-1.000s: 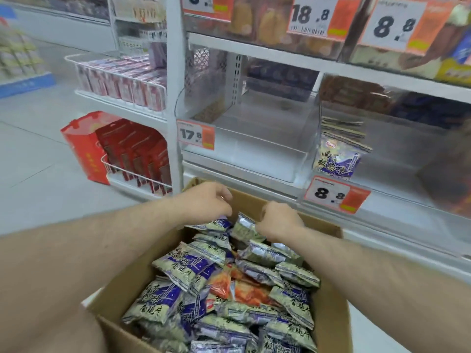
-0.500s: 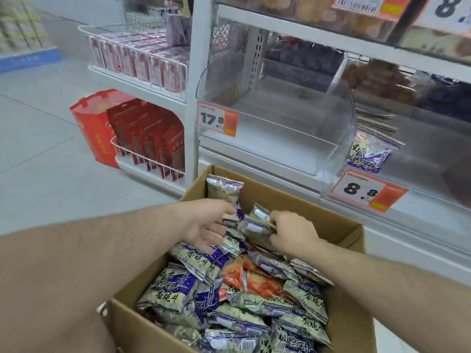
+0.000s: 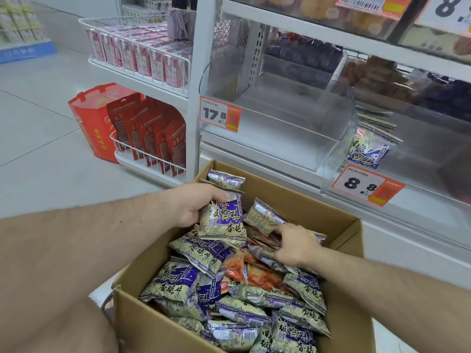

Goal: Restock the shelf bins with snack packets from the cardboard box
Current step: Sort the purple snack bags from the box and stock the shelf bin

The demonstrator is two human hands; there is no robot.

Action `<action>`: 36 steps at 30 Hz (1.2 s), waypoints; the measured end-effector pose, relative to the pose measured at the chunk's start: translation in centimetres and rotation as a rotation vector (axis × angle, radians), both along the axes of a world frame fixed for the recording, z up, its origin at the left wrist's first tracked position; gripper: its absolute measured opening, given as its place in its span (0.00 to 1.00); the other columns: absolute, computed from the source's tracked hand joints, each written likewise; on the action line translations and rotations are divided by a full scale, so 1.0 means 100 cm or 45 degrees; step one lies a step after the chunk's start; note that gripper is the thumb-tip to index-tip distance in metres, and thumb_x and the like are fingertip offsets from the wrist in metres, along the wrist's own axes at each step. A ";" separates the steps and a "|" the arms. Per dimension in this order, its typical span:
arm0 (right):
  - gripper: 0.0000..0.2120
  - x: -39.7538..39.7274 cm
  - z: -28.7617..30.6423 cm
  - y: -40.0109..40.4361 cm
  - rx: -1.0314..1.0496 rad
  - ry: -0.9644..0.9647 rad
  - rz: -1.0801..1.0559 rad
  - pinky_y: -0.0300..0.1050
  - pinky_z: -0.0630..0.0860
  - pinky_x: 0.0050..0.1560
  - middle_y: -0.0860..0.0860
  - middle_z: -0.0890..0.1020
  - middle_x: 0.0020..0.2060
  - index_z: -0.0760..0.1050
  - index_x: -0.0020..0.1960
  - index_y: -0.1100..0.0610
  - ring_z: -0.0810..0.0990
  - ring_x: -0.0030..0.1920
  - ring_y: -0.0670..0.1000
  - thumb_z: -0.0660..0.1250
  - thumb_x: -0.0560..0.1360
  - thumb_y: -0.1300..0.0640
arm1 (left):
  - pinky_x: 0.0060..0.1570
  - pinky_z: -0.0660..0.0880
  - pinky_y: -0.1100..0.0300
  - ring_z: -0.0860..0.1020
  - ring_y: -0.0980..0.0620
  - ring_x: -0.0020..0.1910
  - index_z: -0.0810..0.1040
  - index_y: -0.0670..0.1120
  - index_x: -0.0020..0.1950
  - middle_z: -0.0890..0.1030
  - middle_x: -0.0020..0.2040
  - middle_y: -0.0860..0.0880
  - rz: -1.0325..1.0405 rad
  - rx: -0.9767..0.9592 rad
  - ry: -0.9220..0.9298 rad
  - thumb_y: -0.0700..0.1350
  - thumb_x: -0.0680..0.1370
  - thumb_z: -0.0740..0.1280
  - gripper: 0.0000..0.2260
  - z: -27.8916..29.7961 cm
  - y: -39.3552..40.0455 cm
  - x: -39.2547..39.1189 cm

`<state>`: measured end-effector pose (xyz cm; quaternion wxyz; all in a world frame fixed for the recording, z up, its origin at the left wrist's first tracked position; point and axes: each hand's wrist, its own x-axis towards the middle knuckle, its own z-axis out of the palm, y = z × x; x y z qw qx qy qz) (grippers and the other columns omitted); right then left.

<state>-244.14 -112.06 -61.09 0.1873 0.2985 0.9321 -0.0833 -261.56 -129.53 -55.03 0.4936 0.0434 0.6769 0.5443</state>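
Purple-and-cream snack packets (image 3: 204, 253) are heaped in an open cardboard box (image 3: 339, 225) at the 6 o'clock position of the head view, with a few orange packets (image 3: 257, 275) mixed into the middle of the heap. A small stack of purple packets (image 3: 224, 212) is gripped by the left hand (image 3: 196, 205), fingers and thumb curled round it, above the box's far-left corner at about 11 o'clock of the box. A single packet (image 3: 263, 217) at the far side of the heap is pinched by the right hand (image 3: 295, 247), fingers bent over its edge. A clear shelf bin (image 3: 341, 118), tagged 17.8 (image 3: 220, 113), is located just beyond the box at 12 o'clock. A neighbouring bin (image 3: 420, 174) at 2 o'clock, tagged 8.8 (image 3: 367, 186), is seen to contain upright matching packets (image 3: 369, 146). Red pouches (image 3: 153, 133) in a white wire rack (image 3: 142, 159) are noted at 10 o'clock, with a red bag (image 3: 89, 123) on the floor beside them.
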 end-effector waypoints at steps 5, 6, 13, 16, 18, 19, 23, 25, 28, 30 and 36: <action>0.30 0.016 -0.063 0.010 0.190 -0.299 0.145 0.64 0.50 0.74 0.52 0.75 0.66 0.66 0.70 0.51 0.62 0.72 0.58 0.68 0.71 0.44 | 0.56 0.80 0.46 0.84 0.41 0.51 0.78 0.37 0.60 0.85 0.50 0.39 -0.104 0.006 0.060 0.33 0.70 0.73 0.19 -0.002 -0.003 -0.003; 0.26 0.018 -0.069 0.007 0.238 -0.280 0.200 0.65 0.46 0.75 0.52 0.76 0.65 0.69 0.68 0.51 0.62 0.73 0.57 0.68 0.72 0.47 | 0.60 0.78 0.44 0.83 0.40 0.53 0.78 0.37 0.60 0.85 0.50 0.39 -0.116 0.017 0.074 0.34 0.67 0.74 0.21 -0.002 -0.003 -0.005; 0.12 0.010 -0.038 -0.001 0.067 0.120 0.041 0.53 0.74 0.61 0.51 0.83 0.49 0.75 0.55 0.50 0.81 0.52 0.55 0.61 0.74 0.59 | 0.53 0.80 0.43 0.84 0.40 0.50 0.79 0.39 0.58 0.85 0.50 0.38 -0.038 0.034 0.067 0.35 0.77 0.69 0.10 -0.003 -0.009 -0.009; 0.14 0.012 0.010 -0.019 0.054 0.449 -0.025 0.48 0.79 0.48 0.49 0.82 0.54 0.75 0.58 0.47 0.81 0.52 0.55 0.62 0.75 0.59 | 0.53 0.80 0.44 0.84 0.41 0.50 0.77 0.41 0.60 0.86 0.50 0.40 0.031 0.044 0.056 0.39 0.79 0.68 0.10 -0.002 -0.009 -0.011; 0.23 0.022 0.039 -0.029 0.159 0.739 0.002 0.50 0.79 0.53 0.44 0.79 0.61 0.72 0.68 0.43 0.80 0.57 0.53 0.65 0.74 0.57 | 0.52 0.80 0.44 0.84 0.42 0.49 0.77 0.41 0.60 0.86 0.48 0.41 0.108 0.057 0.058 0.41 0.80 0.67 0.10 -0.002 -0.007 -0.011; 0.28 0.028 0.052 -0.033 0.189 0.899 0.065 0.51 0.80 0.54 0.43 0.78 0.63 0.70 0.70 0.42 0.80 0.59 0.52 0.66 0.73 0.58 | 0.49 0.81 0.45 0.85 0.43 0.46 0.77 0.41 0.59 0.86 0.45 0.42 0.147 0.071 0.059 0.42 0.80 0.67 0.08 -0.001 -0.005 -0.009; 0.30 0.039 0.084 -0.040 0.387 1.277 0.435 0.53 0.82 0.44 0.46 0.78 0.63 0.69 0.70 0.44 0.79 0.59 0.53 0.61 0.68 0.55 | 0.36 0.81 0.49 0.84 0.46 0.36 0.77 0.42 0.58 0.85 0.39 0.44 0.215 0.142 0.009 0.45 0.82 0.63 0.08 0.007 0.002 0.005; 0.29 0.038 0.083 -0.043 0.483 1.335 0.512 0.52 0.81 0.39 0.49 0.78 0.63 0.69 0.69 0.45 0.77 0.57 0.54 0.66 0.69 0.55 | 0.38 0.82 0.46 0.85 0.44 0.43 0.78 0.45 0.58 0.86 0.46 0.42 0.203 0.202 -0.064 0.46 0.83 0.60 0.09 0.014 0.006 0.016; 0.43 0.038 0.073 -0.044 0.490 1.310 0.491 0.51 0.80 0.33 0.50 0.74 0.63 0.68 0.69 0.44 0.73 0.55 0.53 0.80 0.59 0.61 | 0.52 0.79 0.41 0.83 0.41 0.53 0.77 0.47 0.60 0.85 0.54 0.42 0.214 0.317 -0.138 0.55 0.83 0.56 0.16 0.028 0.012 0.032; 0.47 0.037 0.071 -0.041 0.515 1.294 0.492 0.51 0.80 0.31 0.51 0.71 0.62 0.68 0.69 0.45 0.72 0.56 0.54 0.81 0.55 0.64 | 0.56 0.77 0.42 0.83 0.40 0.52 0.80 0.45 0.56 0.85 0.53 0.41 0.176 0.370 -0.184 0.63 0.82 0.53 0.26 0.036 0.013 0.040; 0.38 0.036 0.086 -0.042 0.448 1.352 0.588 0.55 0.81 0.47 0.57 0.69 0.65 0.70 0.69 0.50 0.72 0.59 0.58 0.70 0.60 0.61 | 0.60 0.75 0.35 0.81 0.38 0.55 0.80 0.42 0.62 0.81 0.60 0.37 0.028 0.583 -0.048 0.61 0.63 0.80 0.34 0.051 0.009 0.059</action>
